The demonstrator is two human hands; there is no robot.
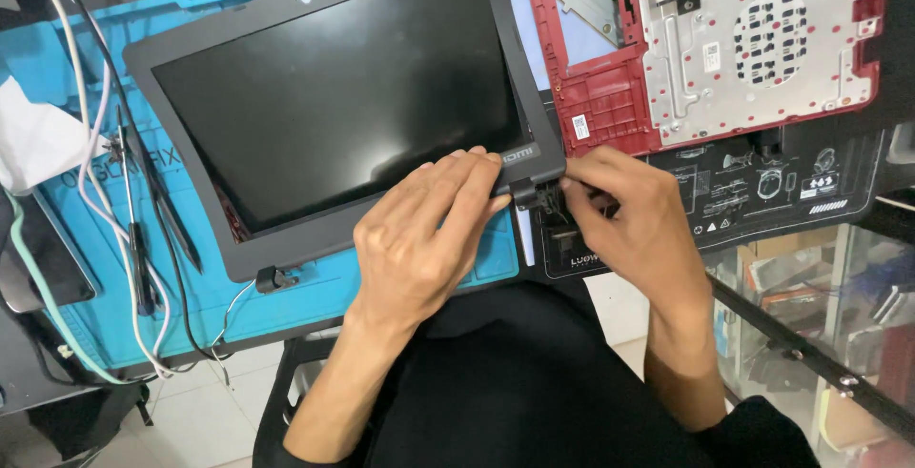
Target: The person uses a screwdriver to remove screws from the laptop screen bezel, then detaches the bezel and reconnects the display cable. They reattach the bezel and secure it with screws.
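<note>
While the left hand (419, 239) lies palm down with its fingers loosely curled, its fingertips press on the lower right corner of the laptop screen panel (334, 96), gripping the dark bezel edge rather than enclosing anything. The right hand (620, 220) is nearly closed, thumb and forefinger pinched on the small black hinge piece (536, 193) that juts from that same corner. Both hands meet at the corner, almost touching each other.

The screen panel lies flat and tilted on a blue work mat (57, 68) that covers the surface, its glass facing up, its other hinge (274, 279) sticking out at the lower left with a thin wire trailing from it. The worked corner hangs just past the mat's right edge, over a black printed mat (762, 192). Just beyond the right hand sits a red laptop case shell (724, 39), close to the panel's right edge. Tweezers and slim tools (143, 211) and pale cables (86, 144) lie on the left of the mat, well apart from the hands.

Both forearms rise from the bottom of the view and converge, wrists bent slightly inward over the person's dark lap.
</note>
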